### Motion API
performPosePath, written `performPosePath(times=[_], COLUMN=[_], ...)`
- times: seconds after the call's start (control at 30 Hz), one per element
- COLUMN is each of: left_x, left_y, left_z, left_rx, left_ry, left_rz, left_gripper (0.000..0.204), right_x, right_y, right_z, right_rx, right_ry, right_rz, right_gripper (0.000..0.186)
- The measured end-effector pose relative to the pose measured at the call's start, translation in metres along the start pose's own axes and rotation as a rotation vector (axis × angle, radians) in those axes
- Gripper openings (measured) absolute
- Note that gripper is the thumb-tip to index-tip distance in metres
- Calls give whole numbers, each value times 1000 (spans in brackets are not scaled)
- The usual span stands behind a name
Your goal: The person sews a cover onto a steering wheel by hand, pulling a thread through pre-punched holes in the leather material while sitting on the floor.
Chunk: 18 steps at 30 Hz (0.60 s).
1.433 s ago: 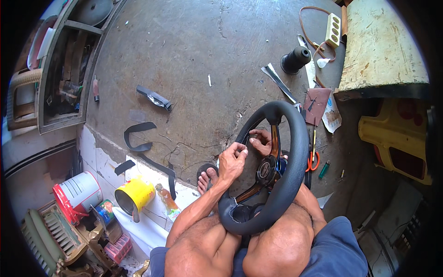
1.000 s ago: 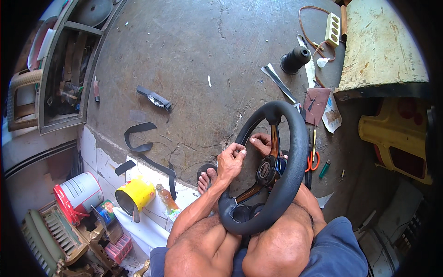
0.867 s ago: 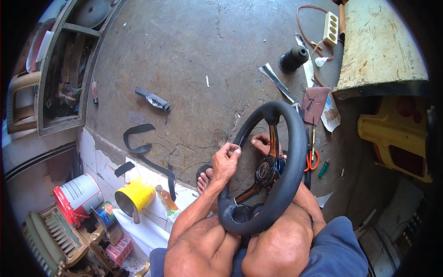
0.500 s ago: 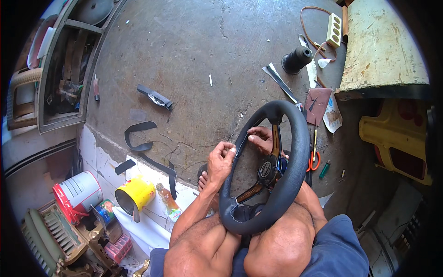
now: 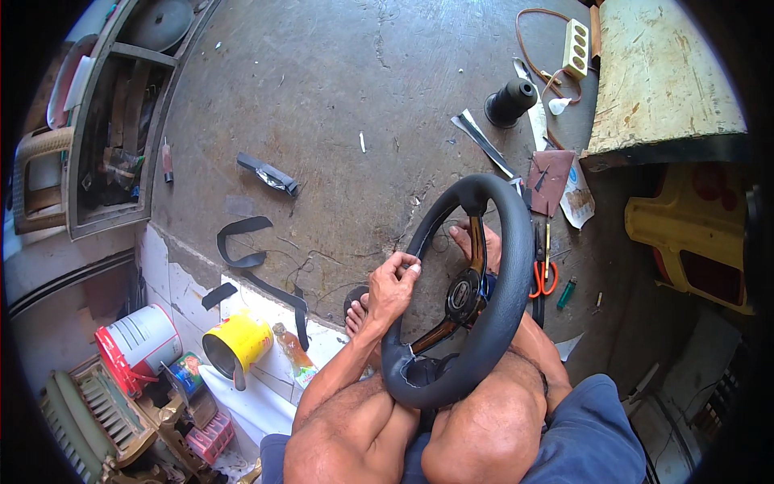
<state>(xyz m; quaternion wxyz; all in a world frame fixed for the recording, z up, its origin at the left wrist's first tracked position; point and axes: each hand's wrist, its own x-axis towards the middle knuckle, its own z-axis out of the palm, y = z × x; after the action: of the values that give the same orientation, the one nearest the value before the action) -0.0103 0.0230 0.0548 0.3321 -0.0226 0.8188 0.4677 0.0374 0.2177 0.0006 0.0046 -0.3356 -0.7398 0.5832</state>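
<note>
A steering wheel (image 5: 522, 266) with a black wrap, bronze-coloured spokes and a round hub rests tilted over my knees. Pale stitching and a loose, uneven edge of the wrap show on the inner side of its rim at the left and lower left. My left hand (image 5: 392, 285) is closed at the rim's left side, fingers curled and thumb pressed against the wrap. Through the wheel's opening my right hand (image 5: 487, 242) appears, partly hidden by the upper spoke. Its thumb and fingertips are drawn together; anything between them is too fine to make out.
Orange-handled scissors (image 5: 543, 278), a green lighter (image 5: 567, 293), brown sandpaper (image 5: 551, 179) and a black thread cone (image 5: 511, 102) lie or stand to the right. Black strips (image 5: 241, 242) lie left, near a yellow can (image 5: 239, 342) and a white-and-red bucket (image 5: 141, 347). A power strip (image 5: 576, 48) is far right.
My right hand has moved right, away from the rim's left side to behind the upper spoke. My left hand has shifted slightly right and down along the rim.
</note>
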Motion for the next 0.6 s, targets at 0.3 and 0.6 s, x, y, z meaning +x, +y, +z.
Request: performPosePath(times=[0.3, 0.6], left_x=[-3, -1], left_y=[8, 5], left_z=[7, 7], left_rx=[75, 92], left_ry=[-11, -17], left_rz=[69, 65], left_gripper=[16, 15], right_x=[0, 5], right_y=[6, 9], right_z=[8, 5], right_rx=[296, 353], right_ry=[-321, -509], right_rz=[158, 250], right_gripper=[26, 27])
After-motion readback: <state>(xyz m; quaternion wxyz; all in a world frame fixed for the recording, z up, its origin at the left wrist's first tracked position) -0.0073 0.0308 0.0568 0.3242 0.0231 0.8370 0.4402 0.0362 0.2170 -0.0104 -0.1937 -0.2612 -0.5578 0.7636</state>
